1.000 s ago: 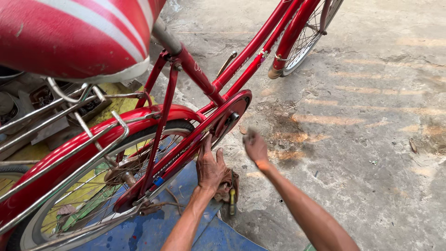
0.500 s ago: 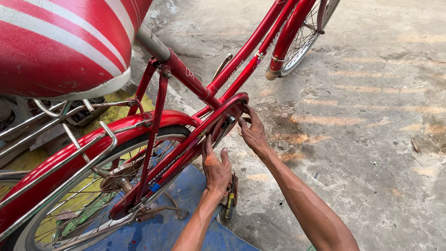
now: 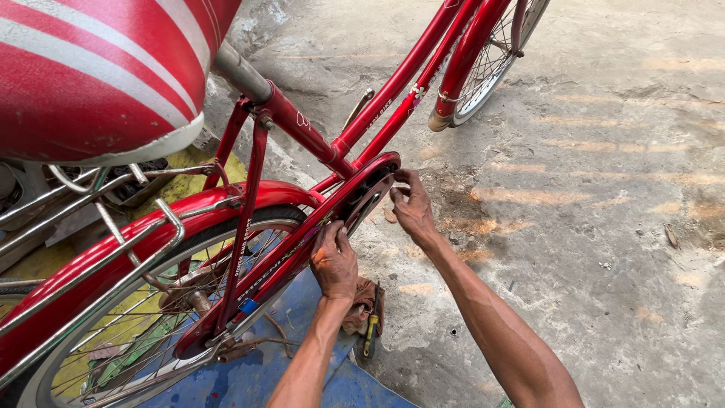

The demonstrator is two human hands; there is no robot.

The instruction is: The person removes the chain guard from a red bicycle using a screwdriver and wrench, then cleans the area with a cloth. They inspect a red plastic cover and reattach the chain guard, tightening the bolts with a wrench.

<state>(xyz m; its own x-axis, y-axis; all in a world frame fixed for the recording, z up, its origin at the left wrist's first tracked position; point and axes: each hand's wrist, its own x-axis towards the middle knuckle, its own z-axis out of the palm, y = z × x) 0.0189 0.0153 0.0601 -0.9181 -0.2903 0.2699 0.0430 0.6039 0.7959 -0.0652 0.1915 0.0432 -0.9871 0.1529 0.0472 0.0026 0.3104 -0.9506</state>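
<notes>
1. Right hand (image 3: 414, 208) has its grip pinched together on the front rim of the red chain guard (image 3: 355, 200), fingers curled over the edge right where the guard rounds off by the crank.
2. Left hand (image 3: 334, 261) sits further back on the same guard, fingers closed over its lower edge, thumb side up, so both hands are clamped on it.
3. The chain guard runs diagonally from the crank area down toward the rear hub, alongside the red bike frame (image 3: 393, 94), with the rear wheel (image 3: 121, 332) and its red mudguard (image 3: 113, 257) just behind it.
4. Right under the left wrist there's a brownish rag (image 3: 361, 302) on the concrete floor (image 3: 604, 189), with a screwdriver (image 3: 370, 332) with a yellow and black handle lying against it.
5. A blue mat (image 3: 257, 378) lies under the rear wheel.
6. Up top left is the red and white striped saddle (image 3: 98, 68), with the chrome rear rack (image 3: 91, 219) below it.
7. Front wheel (image 3: 491, 64) pokes in at the top.
</notes>
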